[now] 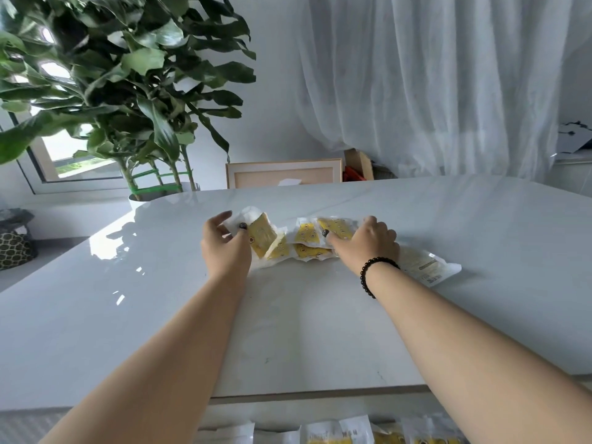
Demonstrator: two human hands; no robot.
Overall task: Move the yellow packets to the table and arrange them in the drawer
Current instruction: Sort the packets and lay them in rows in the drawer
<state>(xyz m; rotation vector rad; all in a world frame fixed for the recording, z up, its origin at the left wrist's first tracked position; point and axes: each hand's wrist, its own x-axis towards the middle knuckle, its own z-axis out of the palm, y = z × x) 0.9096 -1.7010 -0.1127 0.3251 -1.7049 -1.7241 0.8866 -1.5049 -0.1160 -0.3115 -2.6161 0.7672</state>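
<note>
Several yellow packets (307, 241) in clear white-edged wrappers lie in a loose heap on the white table (160, 299), about an arm's length away. My left hand (224, 248) pinches the leftmost packet (261, 233), which is tilted up on its edge. My right hand (368, 243), with a black bead bracelet on the wrist, presses down on the right end of the heap, fingers closed on a packet (336, 229). One pale packet (426, 265) lies flat, back side up, just right of that hand. More yellow packets (333, 434) lie in the open drawer (224, 435) below the table's near edge.
A tall leafy plant (128, 91) in a white pot stands beyond the table's far left corner. A wooden frame (283, 173) leans behind the far edge. White curtains (432, 84) hang at the back right. A patterned basket (14, 245) sits on the floor at the left.
</note>
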